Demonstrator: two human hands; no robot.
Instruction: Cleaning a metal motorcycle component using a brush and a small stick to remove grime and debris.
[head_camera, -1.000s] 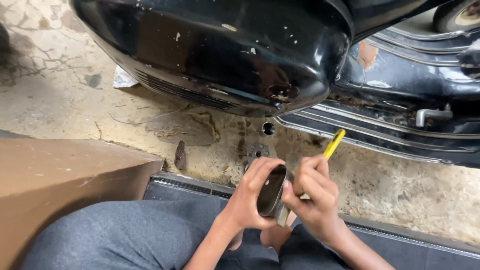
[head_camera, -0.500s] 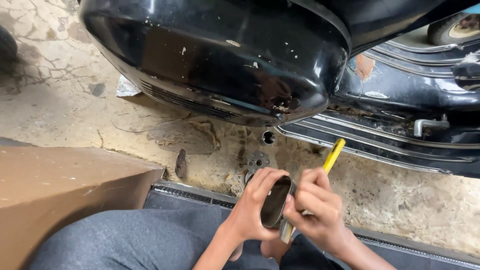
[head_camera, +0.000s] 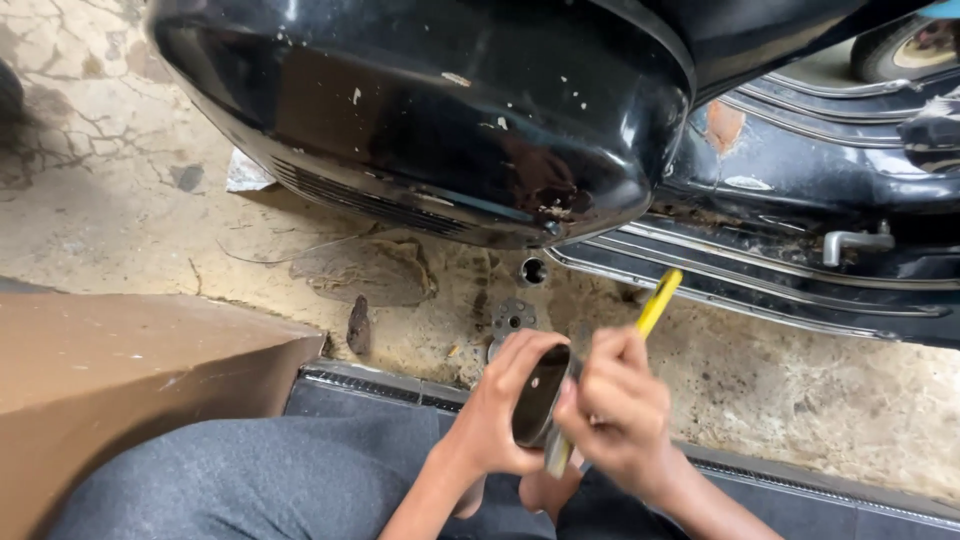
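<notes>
My left hand (head_camera: 500, 410) grips a dark, oval metal part (head_camera: 538, 395) in front of my lap. My right hand (head_camera: 615, 410) is closed around a tool with a yellow handle (head_camera: 657, 303); the handle sticks up and away from me, and the tool's metal end (head_camera: 556, 455) points down beside the dark part. Both hands touch each other around the part. A black scooter side panel (head_camera: 440, 110) looms just beyond my hands.
The scooter's ribbed footboard (head_camera: 760, 270) and a metal lever (head_camera: 855, 240) lie to the right. Small metal parts, a socket (head_camera: 533, 270) and a round toothed disc (head_camera: 512, 317), rest on the cracked concrete floor. A brown cardboard box (head_camera: 120, 370) sits at left. My grey trouser leg (head_camera: 260, 480) fills the bottom.
The view has shifted slightly, and the hands stay together on the dark part. The yellow-handled tool keeps its tilt, with the right hand working it a little against the part.
</notes>
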